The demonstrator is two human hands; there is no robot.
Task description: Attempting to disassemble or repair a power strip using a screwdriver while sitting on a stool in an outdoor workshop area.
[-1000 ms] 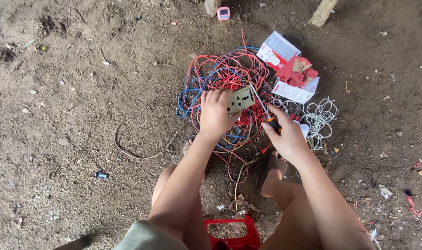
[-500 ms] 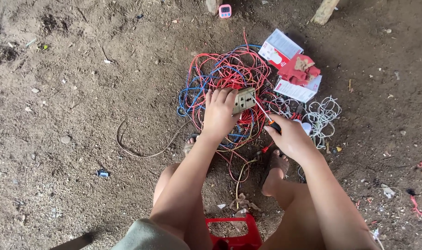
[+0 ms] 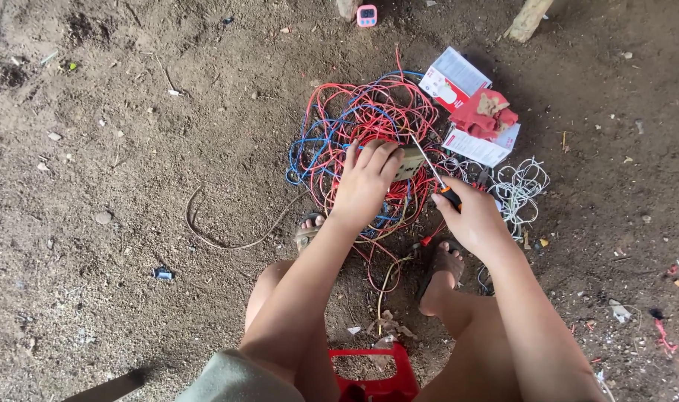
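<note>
The left hand (image 3: pixel 365 182) is stretched forward with the fingers curled over a small pale switch plate (image 3: pixel 411 161), which is gripped above a tangle of wires (image 3: pixel 358 123). The right hand (image 3: pixel 473 219) is closed around the orange-and-black handle of a screwdriver (image 3: pixel 437 179), whose thin metal shaft is angled up and left so that its tip meets the plate. The wires are seen as a loose heap of red and blue plastic-coated loops on rough, dusty soil, and a coil of white wire (image 3: pixel 519 190) lies just beside it. Two flat white cardboard boxes (image 3: pixel 469 112) are lying behind the heap, with a crumpled red cloth (image 3: pixel 484 113) on them.
</note>
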